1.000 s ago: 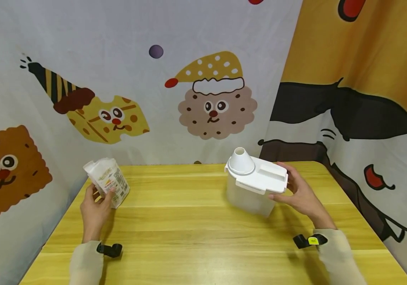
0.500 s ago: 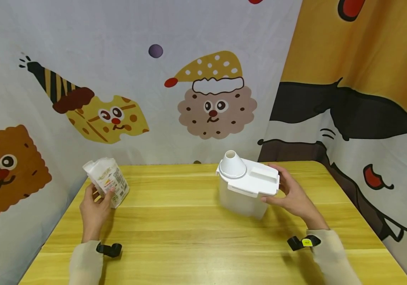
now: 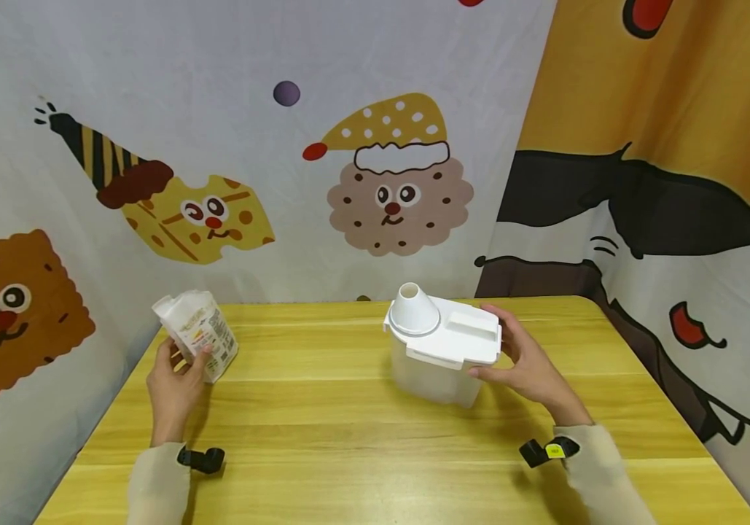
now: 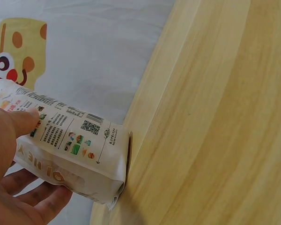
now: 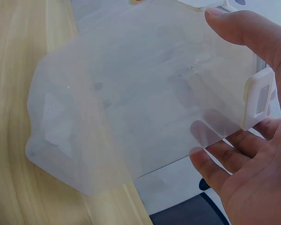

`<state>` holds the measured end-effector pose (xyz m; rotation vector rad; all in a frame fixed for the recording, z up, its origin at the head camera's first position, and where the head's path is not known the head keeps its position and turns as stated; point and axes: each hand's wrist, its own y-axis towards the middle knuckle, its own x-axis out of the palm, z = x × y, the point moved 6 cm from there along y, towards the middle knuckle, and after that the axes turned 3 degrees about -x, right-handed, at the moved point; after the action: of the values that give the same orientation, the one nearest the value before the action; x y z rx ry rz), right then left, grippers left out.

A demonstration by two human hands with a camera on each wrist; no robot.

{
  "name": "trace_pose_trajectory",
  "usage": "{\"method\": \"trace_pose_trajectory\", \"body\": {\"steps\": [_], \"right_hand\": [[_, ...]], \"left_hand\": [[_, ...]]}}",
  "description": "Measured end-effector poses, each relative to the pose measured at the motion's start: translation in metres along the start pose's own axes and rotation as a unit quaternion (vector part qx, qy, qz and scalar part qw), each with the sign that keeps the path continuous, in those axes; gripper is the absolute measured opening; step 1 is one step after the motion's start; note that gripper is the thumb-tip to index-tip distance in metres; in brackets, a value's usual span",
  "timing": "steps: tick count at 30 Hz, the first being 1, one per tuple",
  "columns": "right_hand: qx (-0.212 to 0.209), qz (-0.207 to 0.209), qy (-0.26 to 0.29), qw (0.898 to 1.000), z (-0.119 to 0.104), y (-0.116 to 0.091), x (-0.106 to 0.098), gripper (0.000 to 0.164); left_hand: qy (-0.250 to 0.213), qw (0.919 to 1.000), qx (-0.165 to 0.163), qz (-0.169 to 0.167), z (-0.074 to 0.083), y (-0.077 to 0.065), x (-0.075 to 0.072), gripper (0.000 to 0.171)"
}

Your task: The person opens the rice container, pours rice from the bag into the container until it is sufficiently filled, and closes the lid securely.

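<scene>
- Lower left of the frame: the left hand point(image 3: 174, 390) holds the white printed bag point(image 3: 200, 335), thumb on the printed face, other fingers at the side. The left wrist view shows the bag's end at the tabletop point(image 3: 322, 452); the bag tilts in the head view. A dark wrist camera point(image 3: 202, 460) sits below the hand.
- Right of centre: the cloudy container point(image 3: 434, 379) leans a little. Its white lid point(image 3: 460, 337) is on, with a cone-shaped spout point(image 3: 414, 315) at the left end, hole upward. Whether its base touches the tabletop, I cannot tell.
- Farther right: the right hand point(image 3: 532, 368) grips the container's lidded end, thumb on the near side, fingers beyond.
- Progress, as I judge it: both things are in hand; the container is being repositioned. Bag and container remain well apart, so bringing them together is not done. I cannot tell if the bag is opened.
- Against a second ago: container and right hand sit farther left and slightly lower in the frame; left hand and bag look unchanged.
</scene>
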<state>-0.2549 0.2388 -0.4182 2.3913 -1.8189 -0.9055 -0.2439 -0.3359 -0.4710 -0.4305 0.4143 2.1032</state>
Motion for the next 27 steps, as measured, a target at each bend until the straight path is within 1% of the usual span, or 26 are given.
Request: {"method": "trace_pose_trajectory", "body": {"steps": [6,8,14,17,21,24,27], "right_hand": [[-0.021,-0.008,0.018,1.000,-0.005,0.001,0.009,0.099],[-0.023,-0.011,0.023,0.999,-0.006,0.002,0.012,0.100],[-0.020,-0.016,0.033,0.999,-0.007,0.005,0.021,0.100],[-0.021,-0.016,0.039,0.999,-0.007,0.007,0.024,0.101],[-0.019,-0.020,0.042,0.999,-0.008,0.010,0.028,0.102],[-0.017,-0.025,0.045,0.999,-0.008,0.012,0.031,0.103],[-0.017,-0.031,0.047,0.998,-0.009,0.015,0.034,0.103]], "left_hand": [[-0.002,1.0000,-0.001,-0.001,0.002,-0.001,0.000,0.068],[-0.004,1.0000,-0.004,-0.002,0.003,-0.002,-0.001,0.070],[-0.016,0.9995,-0.027,0.004,0.003,-0.004,-0.003,0.080],[-0.020,0.9993,-0.027,0.018,0.005,-0.004,-0.006,0.085],[-0.034,0.9980,-0.014,0.050,0.011,-0.005,-0.012,0.088],[-0.051,0.9959,0.003,0.075,0.017,-0.007,-0.016,0.088],[-0.075,0.9917,0.029,0.100,0.026,-0.010,-0.021,0.087]]}}
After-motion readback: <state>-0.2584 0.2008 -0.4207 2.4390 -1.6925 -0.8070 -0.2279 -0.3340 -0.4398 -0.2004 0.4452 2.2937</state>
